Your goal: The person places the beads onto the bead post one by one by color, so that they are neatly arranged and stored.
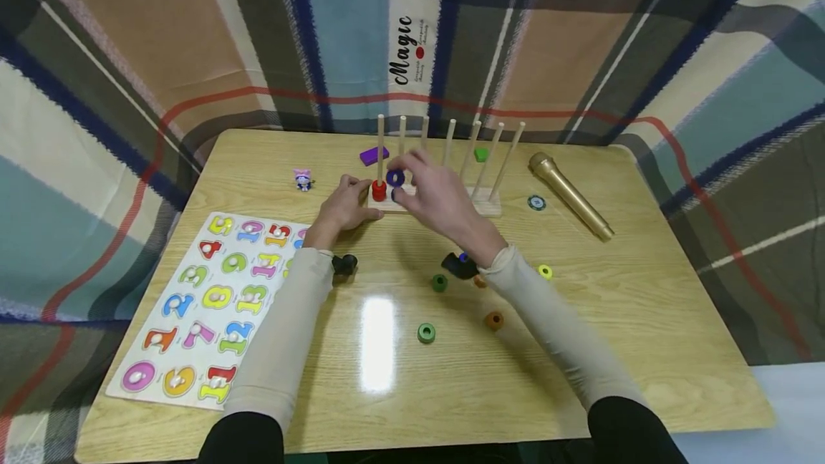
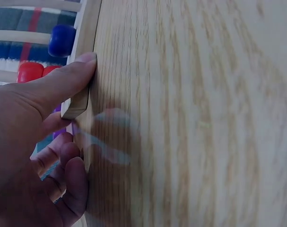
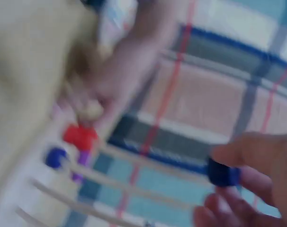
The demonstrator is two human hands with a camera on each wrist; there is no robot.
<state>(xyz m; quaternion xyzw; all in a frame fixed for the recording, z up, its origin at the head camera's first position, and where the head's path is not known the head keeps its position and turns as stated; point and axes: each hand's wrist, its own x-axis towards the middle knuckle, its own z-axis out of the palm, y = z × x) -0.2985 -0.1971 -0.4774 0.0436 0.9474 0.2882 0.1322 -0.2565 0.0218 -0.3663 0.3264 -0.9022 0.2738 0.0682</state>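
Observation:
A wooden peg rack (image 1: 488, 203) stands toward the back of the table, with a row of upright pegs on its base. My left hand (image 1: 344, 205) grips the left end of that base, thumb along the front edge in the left wrist view. Red beads (image 1: 379, 190) are stacked on the leftmost peg, and a blue bead (image 3: 56, 157) sits low on the second. Between thumb and fingers, my right hand (image 1: 445, 195) pinches another dark blue bead (image 3: 220, 172), near the upper part of the pegs. In the head view its hole (image 1: 395, 177) faces the camera.
Loose green beads (image 1: 426, 333), orange beads (image 1: 493, 320) and a yellow bead (image 1: 545, 271) lie in front. At left is a number board (image 1: 213, 306). Around the rack are a small figurine (image 1: 303, 179), a purple block (image 1: 374, 155), a green block (image 1: 480, 155) and a gold microphone (image 1: 570, 195).

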